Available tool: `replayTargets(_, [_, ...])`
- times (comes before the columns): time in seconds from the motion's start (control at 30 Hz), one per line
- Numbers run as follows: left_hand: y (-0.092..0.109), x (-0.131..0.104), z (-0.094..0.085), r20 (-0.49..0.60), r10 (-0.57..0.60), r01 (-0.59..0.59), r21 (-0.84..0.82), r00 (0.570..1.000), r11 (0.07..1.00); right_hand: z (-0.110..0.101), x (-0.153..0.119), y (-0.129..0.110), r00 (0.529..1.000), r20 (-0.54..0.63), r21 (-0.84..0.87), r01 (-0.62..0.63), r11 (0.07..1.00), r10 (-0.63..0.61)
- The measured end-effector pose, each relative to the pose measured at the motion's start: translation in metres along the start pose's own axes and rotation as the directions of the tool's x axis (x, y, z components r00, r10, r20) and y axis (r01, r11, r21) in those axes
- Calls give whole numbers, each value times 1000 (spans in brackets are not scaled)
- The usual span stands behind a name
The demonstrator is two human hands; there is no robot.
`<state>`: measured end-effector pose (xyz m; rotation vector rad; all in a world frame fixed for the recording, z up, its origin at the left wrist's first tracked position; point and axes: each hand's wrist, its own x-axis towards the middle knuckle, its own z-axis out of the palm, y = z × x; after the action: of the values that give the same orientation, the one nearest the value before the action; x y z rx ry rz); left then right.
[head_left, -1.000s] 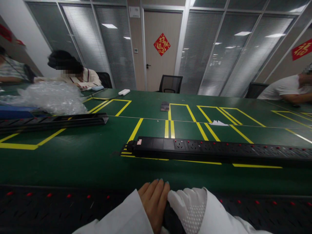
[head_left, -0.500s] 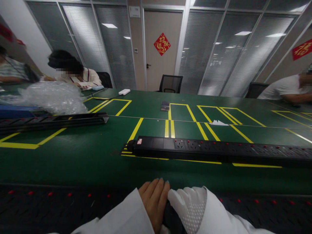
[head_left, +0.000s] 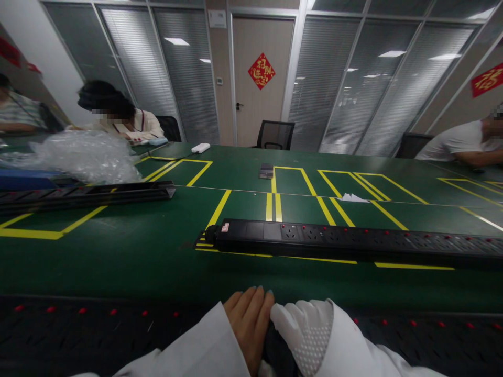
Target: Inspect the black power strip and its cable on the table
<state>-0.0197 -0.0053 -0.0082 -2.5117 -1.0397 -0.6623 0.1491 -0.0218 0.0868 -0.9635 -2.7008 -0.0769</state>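
Side by side at the bottom middle, both my hands are over the near black power strip (head_left: 98, 335), which has a row of red dots. My left hand (head_left: 251, 324) is bare, its fingers held close together and bent forward against a dark rounded object (head_left: 279, 351). In a white dotted glove, my right hand (head_left: 304, 330) curls around the same object from the other side. Only part of this object shows between the hands, so its kind is unclear. Another black power strip (head_left: 353, 241) with sockets and red dots lies farther in on the green table.
Yellow tape marks the green table (head_left: 137, 262). At left lie a black channel-like strip (head_left: 149, 193) and clear plastic wrap (head_left: 86, 154). A white device (head_left: 200, 148), a small dark item (head_left: 266, 170) and torn white paper (head_left: 353, 198) lie farther back. Other people sit at both sides.
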Motion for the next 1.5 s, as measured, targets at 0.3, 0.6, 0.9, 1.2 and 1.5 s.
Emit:
replayTargets(0.3, [1, -1, 5, -36, -11, 10, -5, 999, 1000, 3, -1, 1, 999, -45, -4, -3, 1000, 3])
replayTargets(0.6, [2, 0, 7, -79, -39, 38, -19, 996, 999, 6, -1, 2, 998, -68, 4, 8, 1000, -8])
replayTargets(0.9, [2, -1, 7, -49, -25, 25, 4, 998, 1000, 4, -1, 1, 999, -42, 29, 6, 1000, -5])
replayTargets(1.2, [1, -1, 5, -38, -19, 19, -10, 999, 1000, 5, -2, 1, 1000, -17, 23, -25, 999, 26])
replayTargets(1.5, [3, -2, 8, -49, -41, 40, -7, 998, 999, 5, -3, 2, 1000, -28, 40, -5, 999, 6])
